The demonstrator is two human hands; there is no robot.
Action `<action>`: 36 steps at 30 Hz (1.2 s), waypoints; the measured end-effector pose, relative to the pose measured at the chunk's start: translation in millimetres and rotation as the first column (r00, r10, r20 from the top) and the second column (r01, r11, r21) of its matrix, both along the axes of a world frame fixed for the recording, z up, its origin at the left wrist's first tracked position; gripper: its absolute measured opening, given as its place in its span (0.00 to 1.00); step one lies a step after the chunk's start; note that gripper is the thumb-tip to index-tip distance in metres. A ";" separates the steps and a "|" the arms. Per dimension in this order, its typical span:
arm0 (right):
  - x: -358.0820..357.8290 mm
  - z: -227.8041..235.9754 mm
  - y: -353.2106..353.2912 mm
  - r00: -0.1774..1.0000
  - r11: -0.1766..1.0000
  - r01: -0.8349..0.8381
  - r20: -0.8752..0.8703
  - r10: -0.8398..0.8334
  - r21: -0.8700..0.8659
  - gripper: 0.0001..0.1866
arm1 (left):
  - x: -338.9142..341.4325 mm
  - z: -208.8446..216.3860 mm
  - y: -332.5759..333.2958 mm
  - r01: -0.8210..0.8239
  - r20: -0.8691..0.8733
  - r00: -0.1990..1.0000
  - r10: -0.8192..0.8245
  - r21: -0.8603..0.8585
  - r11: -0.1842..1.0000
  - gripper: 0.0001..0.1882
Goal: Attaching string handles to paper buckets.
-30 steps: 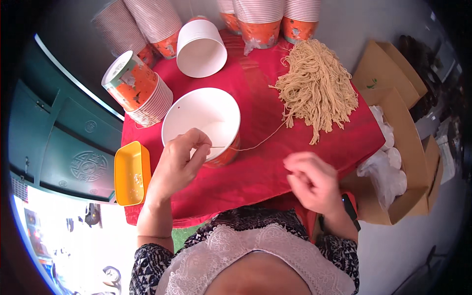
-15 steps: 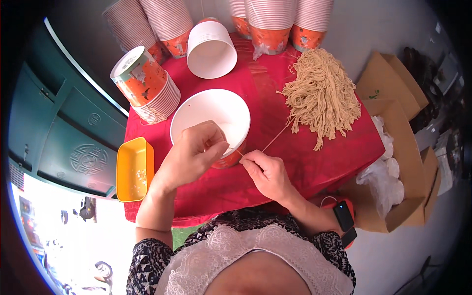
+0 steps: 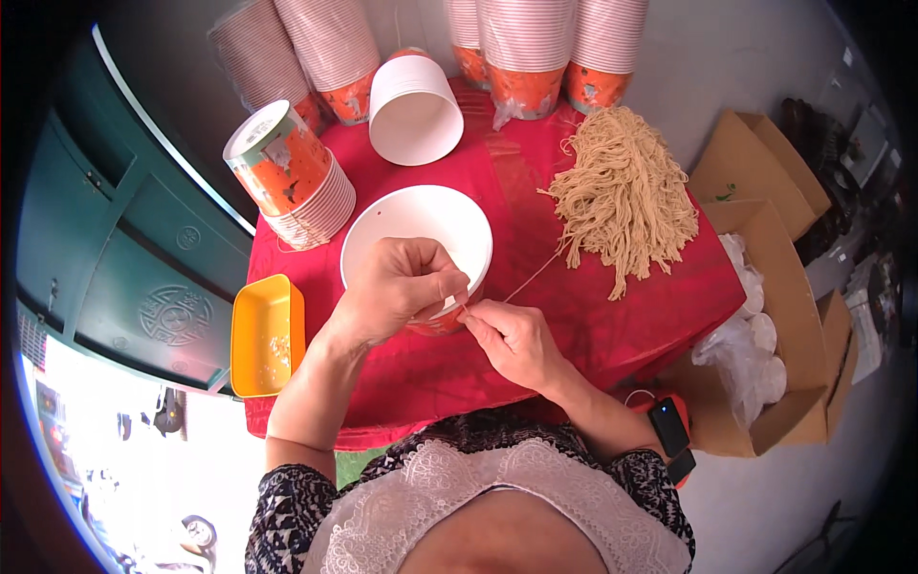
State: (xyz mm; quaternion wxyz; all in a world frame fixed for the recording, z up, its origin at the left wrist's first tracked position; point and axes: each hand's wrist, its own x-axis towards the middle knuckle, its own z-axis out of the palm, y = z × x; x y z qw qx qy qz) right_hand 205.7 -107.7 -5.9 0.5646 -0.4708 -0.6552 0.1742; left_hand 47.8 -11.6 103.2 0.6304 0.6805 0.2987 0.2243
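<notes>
Pinching the string [image 3: 532, 278] takes both hands here. The left hand [image 3: 394, 287] and the right hand [image 3: 516, 340] are close together, finger and thumb squeezed on it, by the near edge of the tub [image 3: 421, 212]. The string runs back to the tan pile [image 3: 626, 196] on the red worktop [image 3: 382, 411]. A small, firm pinch should work best. Gentle pulls seem wise, since a hard tug could tangle the pile.
</notes>
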 end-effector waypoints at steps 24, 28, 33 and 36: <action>20.8 70.2 18.7 0.991 0.974 0.013 0.127 -0.043 0.228 0.07 | 3.2 -4.7 2.9 0.105 -0.053 0.994 -0.100 0.101 0.989 0.03; 34.4 70.9 12.3 0.991 0.989 -0.069 0.122 0.054 0.129 0.11 | 3.1 -11.1 8.6 0.080 -0.045 0.996 -0.077 0.080 0.994 0.03; 39.9 66.1 5.0 0.956 0.987 0.023 0.285 -0.068 0.158 0.11 | 3.9 -7.4 10.0 0.078 -0.011 0.997 -0.077 0.029 0.997 0.04; 29.9 63.0 7.1 0.978 0.986 0.074 0.182 -0.101 0.151 0.12 | 4.6 -7.7 10.6 0.076 0.024 0.997 -0.076 -0.029 0.997 0.04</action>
